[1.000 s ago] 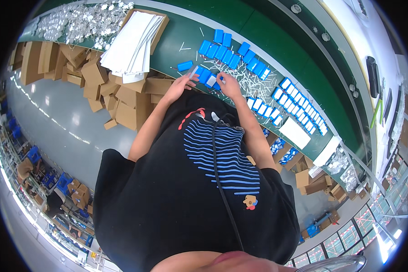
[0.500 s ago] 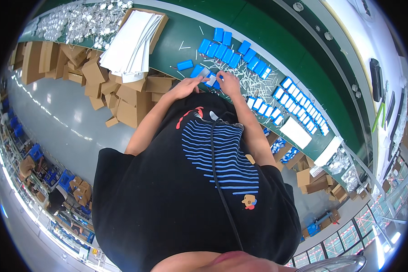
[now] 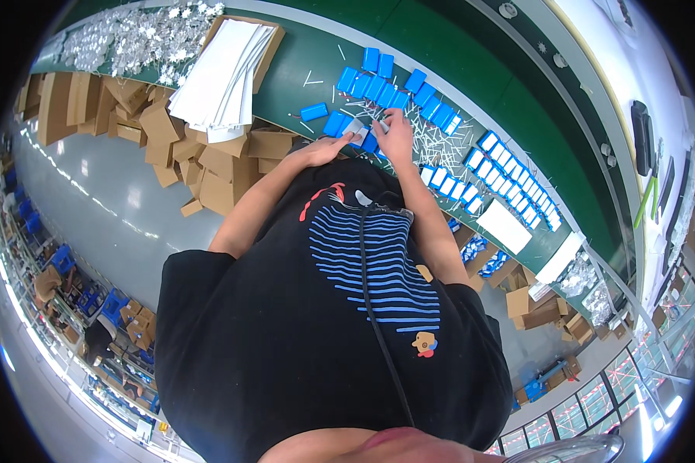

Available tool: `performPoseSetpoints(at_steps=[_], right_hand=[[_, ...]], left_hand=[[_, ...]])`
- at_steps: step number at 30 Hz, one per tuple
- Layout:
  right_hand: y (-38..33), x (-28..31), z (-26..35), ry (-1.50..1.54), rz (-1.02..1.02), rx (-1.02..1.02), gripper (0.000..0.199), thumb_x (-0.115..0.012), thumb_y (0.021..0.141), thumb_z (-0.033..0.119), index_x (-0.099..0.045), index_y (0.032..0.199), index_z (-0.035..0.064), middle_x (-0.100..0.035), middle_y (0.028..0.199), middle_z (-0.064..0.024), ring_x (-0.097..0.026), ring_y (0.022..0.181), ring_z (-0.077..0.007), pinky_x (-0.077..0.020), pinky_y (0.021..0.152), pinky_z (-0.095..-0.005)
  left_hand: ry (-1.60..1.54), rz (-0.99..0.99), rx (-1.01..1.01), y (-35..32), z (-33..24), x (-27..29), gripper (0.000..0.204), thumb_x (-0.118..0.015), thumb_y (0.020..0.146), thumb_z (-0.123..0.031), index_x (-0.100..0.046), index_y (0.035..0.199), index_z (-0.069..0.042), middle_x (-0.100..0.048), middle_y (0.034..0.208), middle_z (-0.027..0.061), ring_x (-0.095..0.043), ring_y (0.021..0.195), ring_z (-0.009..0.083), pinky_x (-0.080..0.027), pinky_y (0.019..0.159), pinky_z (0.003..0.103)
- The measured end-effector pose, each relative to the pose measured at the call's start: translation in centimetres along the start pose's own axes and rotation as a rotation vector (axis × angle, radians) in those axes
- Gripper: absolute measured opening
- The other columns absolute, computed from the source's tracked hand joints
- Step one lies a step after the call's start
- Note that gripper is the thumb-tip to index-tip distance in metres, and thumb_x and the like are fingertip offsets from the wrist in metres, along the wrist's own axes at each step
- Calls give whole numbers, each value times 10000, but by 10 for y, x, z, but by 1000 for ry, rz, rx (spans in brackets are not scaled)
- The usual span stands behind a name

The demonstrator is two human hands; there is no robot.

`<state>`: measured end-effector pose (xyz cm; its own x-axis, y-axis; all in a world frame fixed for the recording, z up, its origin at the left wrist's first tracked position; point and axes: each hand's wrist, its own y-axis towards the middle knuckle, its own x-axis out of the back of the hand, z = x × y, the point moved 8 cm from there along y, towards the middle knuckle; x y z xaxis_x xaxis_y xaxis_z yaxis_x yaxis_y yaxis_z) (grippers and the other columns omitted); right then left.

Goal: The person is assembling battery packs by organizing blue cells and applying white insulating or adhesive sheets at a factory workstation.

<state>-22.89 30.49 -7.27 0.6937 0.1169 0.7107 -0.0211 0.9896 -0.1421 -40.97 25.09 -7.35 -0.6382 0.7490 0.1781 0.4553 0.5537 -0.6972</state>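
At the near edge of the green bench, my left hand [image 3: 324, 150] is closed, its fingertips on a pale flat piece [image 3: 353, 126] over the blue wrapped packs. They look like battery packs with thin wires. Close by on the right, my right hand [image 3: 395, 140] has its fingers bent together at a small whitish bit, too small to name. Between the hands lies a blue pack [image 3: 370, 143], partly hidden by fingers. Another blue pack [image 3: 334, 123] sits just beyond my left fingers, and a single one [image 3: 313, 112] lies apart to the left.
Several blue packs [image 3: 378, 89] stand in rows beyond my hands. White strips [image 3: 434, 143] litter the bench. White-topped packs [image 3: 510, 174] fill the right side, near a white sheet [image 3: 504, 228]. A stack of white sheets [image 3: 228, 73] lies left; cardboard boxes [image 3: 208, 174] crowd below the bench.
My right hand has lifted slightly away from the pack, out and to the right, with its fingers turned. The left hand has shifted a little to the right over the pack.
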Motion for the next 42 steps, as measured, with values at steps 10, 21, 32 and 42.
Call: performPoseSetpoints(at_steps=[10,21,32,42], right_hand=[[-12,-22,-33,86,188,-3,333,-657,778,48,-568,1086,136,-683,861,22,-592,861,-277,-455,840,-403],[-15,-26,-26,-74,202,28,337,-653,789,52,-569,1099,156,-676,841,28,-571,908,-269,-416,854,-420],[-18,-12,-2,-207,88,228,354,-667,763,55,-572,1086,162,-664,859,17,-577,830,-265,-431,824,-369],[0,13,-24,-42,36,23,346,-675,760,4,-626,1088,103,-656,998,-70,-629,935,-253,-495,787,-320]], left_hand=[[-146,31,-11,14,2,0,710,-166,1009,-661,-515,1449,-225,-668,993,188,-601,826,277,-455,817,374],[-171,22,-91,7,-13,4,687,-221,1023,-636,-628,1336,-181,-660,834,116,-508,742,207,-415,711,307],[179,93,-50,34,2,-18,752,-157,989,-694,-375,1521,-208,-603,1297,204,-576,1136,372,-420,965,449],[225,154,13,25,-11,-16,772,-206,968,-722,-194,1589,-263,-531,1411,159,-550,1180,387,-394,1006,479]])
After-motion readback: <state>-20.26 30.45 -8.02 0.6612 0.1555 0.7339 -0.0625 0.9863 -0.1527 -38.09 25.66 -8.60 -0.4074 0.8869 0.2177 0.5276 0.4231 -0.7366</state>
